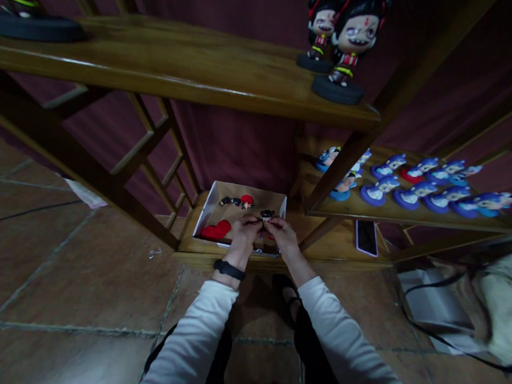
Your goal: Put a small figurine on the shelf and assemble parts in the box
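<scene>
My left hand (245,229) and my right hand (283,232) meet over the front of a shallow white box (206,206). Between their fingertips they hold a small black-haired figurine (266,215), its head facing up. Both hands are closed on it; its lower part is hidden by my fingers. Inside the box, a red-topped figurine (246,201) lies beside small dark pieces (229,201) near the back. Red heart-shaped pieces (217,230) rest in the front left of the box, left of my left hand.
The box stands on a low wooden shelf (324,232), where a phone (366,237) lies to the right. Several blue-haired figurines (412,195) fill the right shelf. Black-haired figurines (354,38) stand on the upper shelf (182,64). Bags (506,294) sit on the floor at right.
</scene>
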Action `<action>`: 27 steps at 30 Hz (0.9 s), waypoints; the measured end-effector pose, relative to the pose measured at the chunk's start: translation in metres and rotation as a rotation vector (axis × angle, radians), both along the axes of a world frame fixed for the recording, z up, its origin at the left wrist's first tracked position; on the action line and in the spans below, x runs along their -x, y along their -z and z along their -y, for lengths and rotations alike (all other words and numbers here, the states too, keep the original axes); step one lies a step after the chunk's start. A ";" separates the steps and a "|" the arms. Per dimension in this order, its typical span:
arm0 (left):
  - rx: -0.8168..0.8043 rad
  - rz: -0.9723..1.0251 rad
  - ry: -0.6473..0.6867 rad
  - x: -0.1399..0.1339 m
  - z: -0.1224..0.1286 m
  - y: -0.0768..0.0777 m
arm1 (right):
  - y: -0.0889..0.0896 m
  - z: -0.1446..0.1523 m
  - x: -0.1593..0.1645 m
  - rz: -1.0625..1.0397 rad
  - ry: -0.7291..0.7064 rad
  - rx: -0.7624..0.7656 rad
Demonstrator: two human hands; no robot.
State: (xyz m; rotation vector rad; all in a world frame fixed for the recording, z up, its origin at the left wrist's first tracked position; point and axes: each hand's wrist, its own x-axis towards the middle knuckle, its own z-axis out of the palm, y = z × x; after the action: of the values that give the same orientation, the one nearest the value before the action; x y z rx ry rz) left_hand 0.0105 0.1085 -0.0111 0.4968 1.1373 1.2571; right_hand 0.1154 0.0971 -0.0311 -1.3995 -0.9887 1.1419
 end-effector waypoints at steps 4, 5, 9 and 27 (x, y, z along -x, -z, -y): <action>0.060 0.133 0.100 0.011 -0.003 -0.011 | -0.018 0.007 -0.003 -0.150 0.000 0.029; 0.075 0.152 0.116 0.014 -0.004 -0.014 | -0.023 0.008 -0.004 -0.197 0.010 0.025; 0.105 0.159 0.176 0.019 -0.005 -0.020 | -0.035 0.008 -0.007 -0.312 0.048 0.065; -0.255 -0.194 0.278 0.016 -0.003 -0.025 | -0.040 0.003 -0.006 -0.350 -0.020 0.165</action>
State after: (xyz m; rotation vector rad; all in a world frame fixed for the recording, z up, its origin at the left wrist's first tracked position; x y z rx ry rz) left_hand -0.0054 0.1119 0.0135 0.9530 1.0296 1.1315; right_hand 0.1217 0.0936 0.0086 -1.2615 -0.6728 1.4516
